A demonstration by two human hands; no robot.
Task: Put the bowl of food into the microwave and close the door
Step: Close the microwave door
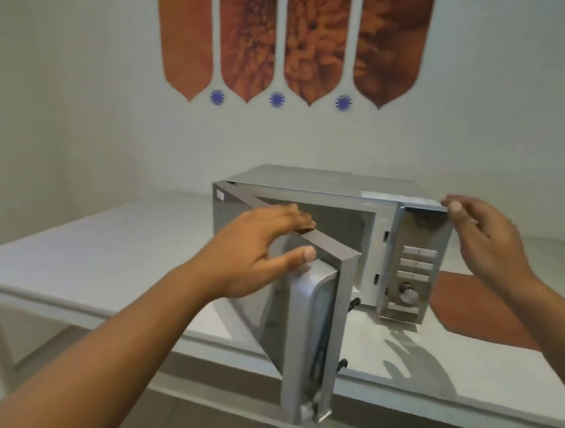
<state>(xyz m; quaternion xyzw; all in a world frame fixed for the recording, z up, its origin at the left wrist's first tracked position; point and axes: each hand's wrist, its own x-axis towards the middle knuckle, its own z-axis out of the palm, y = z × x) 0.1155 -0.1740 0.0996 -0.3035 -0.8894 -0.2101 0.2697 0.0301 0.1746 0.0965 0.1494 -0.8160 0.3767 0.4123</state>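
A silver microwave [328, 183] stands on a white table [111, 255]. Its door [305, 328] is swung out toward me, roughly half open. My left hand [256, 254] grips the door's top edge, fingers over the top and thumb on the outer face. My right hand [487, 242] rests on the microwave's top right corner, above the control panel [411, 274] with its buttons and dial. The door hides most of the inside, and no bowl of food is in view.
A reddish-brown mat [478, 306] lies on the table to the right of the microwave. A white wall with orange-brown decorative panels [295, 43] rises behind. The table's front edge [428, 395] runs just below the open door.
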